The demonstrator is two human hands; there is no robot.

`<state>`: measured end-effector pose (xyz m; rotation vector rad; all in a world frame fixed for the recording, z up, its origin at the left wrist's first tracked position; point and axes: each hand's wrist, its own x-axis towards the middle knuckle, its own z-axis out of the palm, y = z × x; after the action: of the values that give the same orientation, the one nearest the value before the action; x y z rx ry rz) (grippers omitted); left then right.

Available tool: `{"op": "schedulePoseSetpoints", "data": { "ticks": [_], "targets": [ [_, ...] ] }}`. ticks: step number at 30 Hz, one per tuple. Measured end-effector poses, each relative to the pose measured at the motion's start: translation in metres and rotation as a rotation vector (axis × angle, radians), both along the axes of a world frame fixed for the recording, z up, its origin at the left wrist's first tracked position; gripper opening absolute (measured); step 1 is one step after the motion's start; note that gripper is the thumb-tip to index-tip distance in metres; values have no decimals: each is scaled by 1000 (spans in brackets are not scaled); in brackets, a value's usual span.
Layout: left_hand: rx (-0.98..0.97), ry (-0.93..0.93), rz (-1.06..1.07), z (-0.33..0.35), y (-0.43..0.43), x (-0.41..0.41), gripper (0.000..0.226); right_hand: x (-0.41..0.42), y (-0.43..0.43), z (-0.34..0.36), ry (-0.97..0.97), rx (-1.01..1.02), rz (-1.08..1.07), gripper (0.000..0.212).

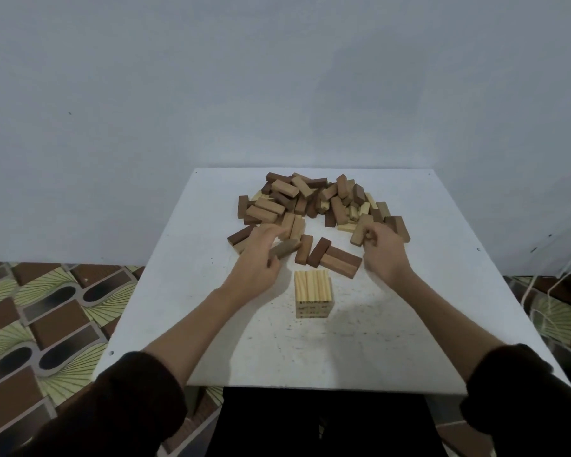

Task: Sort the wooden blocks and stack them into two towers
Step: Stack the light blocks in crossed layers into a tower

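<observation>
The left hand (256,258) closes its grip round a tan block (285,248) that is smeared by motion, with its near end hidden behind the fingers. The right hand (384,253) has its grip pinched on a mid-brown block (360,233), held nearly upright at the near right edge of the pile (310,202). Light and dark blocks mix in the pile, and the lowest ones are buried. It lies at the far side of the white bench (178,308). A short tower (314,293) of pale blocks stands nearer, between the wrists.

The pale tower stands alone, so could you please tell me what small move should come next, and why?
Probably set the brown block held by the right hand on the table beside the pale tower, starting the second tower: it looks darker than that stack.
</observation>
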<state>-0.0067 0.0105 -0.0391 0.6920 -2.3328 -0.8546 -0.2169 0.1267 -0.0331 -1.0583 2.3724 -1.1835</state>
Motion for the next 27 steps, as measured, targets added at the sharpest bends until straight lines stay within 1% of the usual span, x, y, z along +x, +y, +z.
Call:
{"op": "schedulePoseSetpoints", "data": {
  "ticks": [2, 3, 6, 8, 10, 12, 14, 16, 19, 20, 23, 25, 27],
  "targets": [
    [-32, -49, -37, 6, -4, -15, 51, 1, -12, 4, -69, 76, -9, 33],
    [-43, -75, -61, 9, -6, -22, 50, 3, -16, 6, -80, 82, 11, 36],
    [-125, -130, -139, 15, -9, -41, 47, 14, -21, 8, -107, 76, 202, 46],
    [-157, -183, -190, 20, -11, -53, 43, 18, -22, 8, -32, 145, 315, 40],
    [-196, -238, -252, 23, -14, -65, 37, 17, -25, 6, 52, 122, 334, 35],
    [-234, -299, -297, 25, -19, -77, 35, 5, -30, 2, 167, 79, 246, 37],
    [-257, -381, -320, 27, -22, -91, 36, -15, -36, -3, 282, 86, 156, 39],
    [-269, -469, -338, 29, -23, -104, 32, -33, -40, -6, 378, 189, 136, 40],
    [-257, -565, -376, 30, -26, -125, 28, -54, -44, -7, 529, 442, 234, 45],
    [-259, -595, -390, 29, -27, -130, 30, -58, -45, -7, 559, 477, 254, 45],
    [-301, -675, -395, 23, -33, -143, 35, -68, -48, -5, 617, 489, 285, 42],
    [-351, -697, -385, 19, -35, -151, 35, -75, -50, -6, 643, 470, 301, 40],
    [-399, -699, -380, 17, -35, -156, 34, -79, -51, -6, 654, 430, 314, 33]
  ]
}}
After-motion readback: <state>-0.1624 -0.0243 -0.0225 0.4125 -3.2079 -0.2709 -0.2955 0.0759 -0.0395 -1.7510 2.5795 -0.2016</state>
